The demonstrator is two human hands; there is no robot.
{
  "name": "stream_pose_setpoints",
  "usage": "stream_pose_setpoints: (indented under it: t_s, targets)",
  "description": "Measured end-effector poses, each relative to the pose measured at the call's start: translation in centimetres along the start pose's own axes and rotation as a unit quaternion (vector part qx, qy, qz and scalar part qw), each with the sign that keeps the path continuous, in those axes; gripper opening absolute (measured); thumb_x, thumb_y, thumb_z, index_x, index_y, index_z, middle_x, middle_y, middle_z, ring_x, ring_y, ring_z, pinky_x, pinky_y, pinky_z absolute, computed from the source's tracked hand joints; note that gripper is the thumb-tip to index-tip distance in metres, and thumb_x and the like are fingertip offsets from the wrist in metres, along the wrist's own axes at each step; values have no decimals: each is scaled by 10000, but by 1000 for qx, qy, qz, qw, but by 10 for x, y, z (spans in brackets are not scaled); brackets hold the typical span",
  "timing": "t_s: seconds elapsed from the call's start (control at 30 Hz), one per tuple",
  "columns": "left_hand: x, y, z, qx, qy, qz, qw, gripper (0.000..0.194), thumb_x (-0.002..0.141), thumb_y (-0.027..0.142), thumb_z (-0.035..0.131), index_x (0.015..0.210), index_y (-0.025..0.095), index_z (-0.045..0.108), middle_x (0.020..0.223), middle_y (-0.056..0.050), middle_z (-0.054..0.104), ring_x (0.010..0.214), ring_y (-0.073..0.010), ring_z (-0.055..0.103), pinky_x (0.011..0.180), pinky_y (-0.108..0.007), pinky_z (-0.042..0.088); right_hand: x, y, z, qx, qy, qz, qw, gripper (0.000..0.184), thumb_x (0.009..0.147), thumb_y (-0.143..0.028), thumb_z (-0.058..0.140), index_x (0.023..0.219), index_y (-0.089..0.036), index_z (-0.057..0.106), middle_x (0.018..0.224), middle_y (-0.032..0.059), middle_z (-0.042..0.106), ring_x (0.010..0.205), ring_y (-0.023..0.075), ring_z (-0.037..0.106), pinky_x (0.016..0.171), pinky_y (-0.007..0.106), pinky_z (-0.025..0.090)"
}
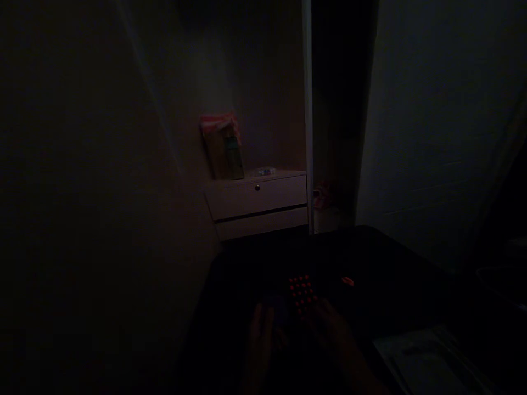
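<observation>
The light is very dim and much detail is lost. My left hand (262,323) is at the lower middle, its fingers and thumb curved about a faint, bluish, roundish thing (278,308) that I cannot name. Just to the right is a dark, flat rectangular thing dotted with rows of glowing red spots (302,289). My right hand (329,323) has its fingers at the lower right corner of that red-dotted thing, seemingly gripping it; shadow hides the fingertips. A small orange-red piece (348,281) lies farther right on the black tabletop (263,263).
Beyond the table stands a pale drawer unit (263,197) with a round lock. On it are a bag with a red-striped top (220,142), a greenish bottle-like thing (234,156) and a small clear pack (266,171). A pale flat packet (428,356) lies at lower right.
</observation>
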State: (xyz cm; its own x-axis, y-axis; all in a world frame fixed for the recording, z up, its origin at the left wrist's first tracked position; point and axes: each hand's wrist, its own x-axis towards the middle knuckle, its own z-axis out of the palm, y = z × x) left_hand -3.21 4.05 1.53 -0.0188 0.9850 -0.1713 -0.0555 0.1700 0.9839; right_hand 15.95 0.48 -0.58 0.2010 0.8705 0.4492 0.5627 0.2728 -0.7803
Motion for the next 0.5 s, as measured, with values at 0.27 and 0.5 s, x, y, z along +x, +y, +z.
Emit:
stream_pose_setpoints:
  t_s: [0.27,0.5]
  targets:
    - [-1,-1,0,20,-6,-2,1000,899,698,791,640,1330,156,565,754,-58,739,594,-191,668,556,-283,506,2,-7,0,60,49,34,996,339,887,-546,586,973,-261,750,1018,101,730,939,283,696,857,404,573]
    - [1,-2,-5,27,8,49,998,667,678,689,725,1130,201,688,955,-131,773,808,-258,716,651,-309,555,12,-46,9,169,27,83,982,313,894,-532,601,899,-237,706,900,46,736,859,238,693,804,324,544]
